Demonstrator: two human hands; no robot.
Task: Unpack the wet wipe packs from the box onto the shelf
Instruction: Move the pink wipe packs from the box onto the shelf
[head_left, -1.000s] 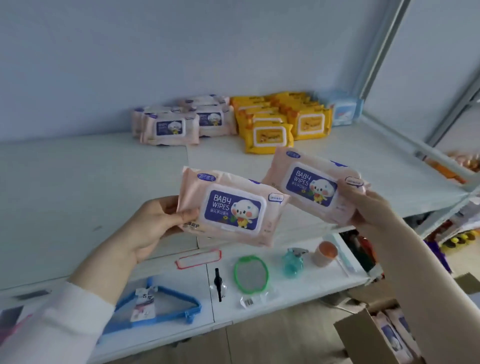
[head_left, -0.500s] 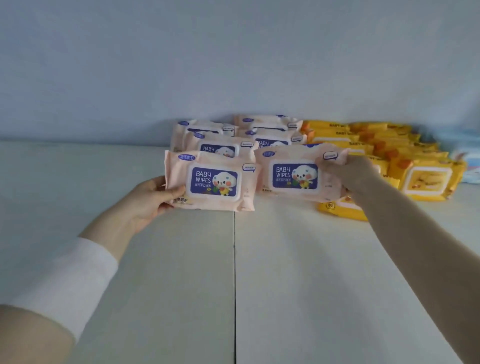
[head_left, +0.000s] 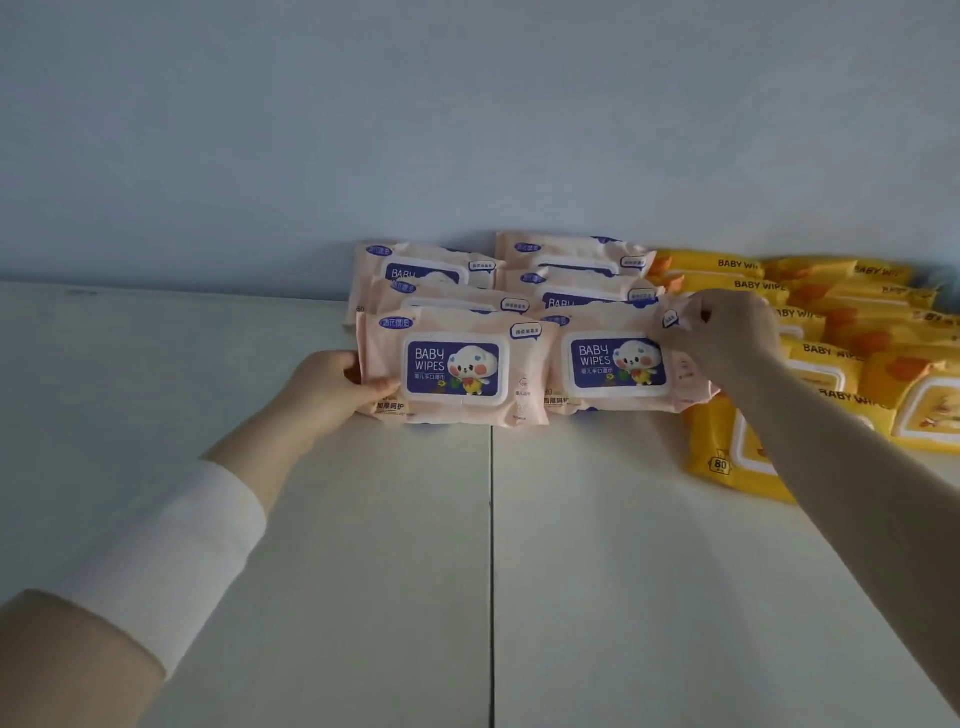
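Note:
Two pink baby wipe packs lie side by side at the front of the pink rows on the white shelf. My left hand grips the left edge of the left pink pack, thumb on its face. My right hand pinches the upper right corner of the right pink pack. Both packs rest against the pink packs behind them, which lean toward the wall. The box is out of view.
Several yellow baby wipe packs fill the shelf to the right, one lying under my right forearm. A seam splits the shelf into two panels. The pale blue wall stands right behind the packs.
Both hands have carried the two pink packs from above the lower shelf up to the upper shelf and set them down in front of the pink rows. The view has tilted upward.

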